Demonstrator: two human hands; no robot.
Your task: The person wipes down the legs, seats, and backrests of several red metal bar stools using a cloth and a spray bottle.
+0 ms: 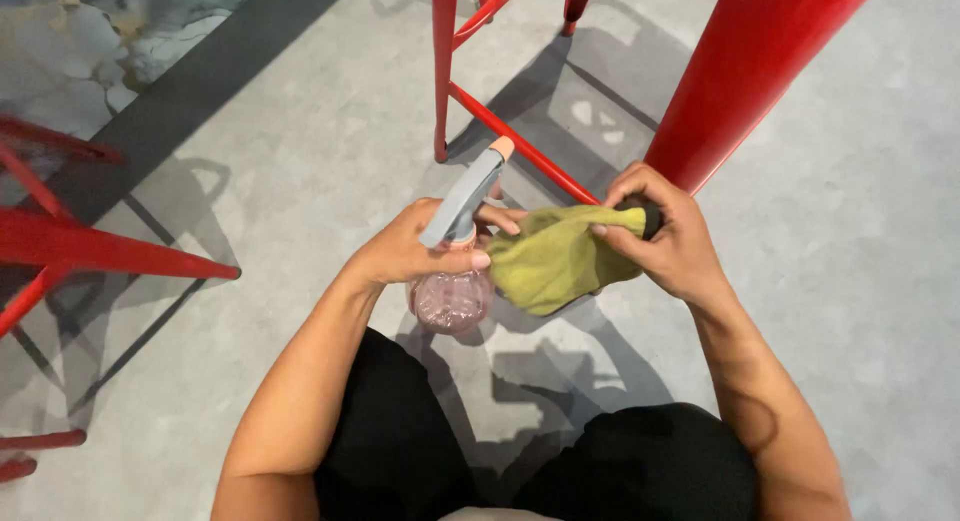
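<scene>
While the left hand [415, 249] grips a pink spray bottle [455, 281] by its neck, the right hand [668, 239] clutches a green cloth [555, 261]. Red stool legs [740, 81] stand just behind.

Bare forearms, black trousers [620, 461] at the knees.

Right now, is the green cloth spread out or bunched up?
Bunched up: the green cloth hangs crumpled from the right hand, beside the spray bottle.

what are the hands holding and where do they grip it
The left hand grips the spray bottle by its neck, under the grey trigger head. The right hand holds the green cloth by its bunched end.
</scene>
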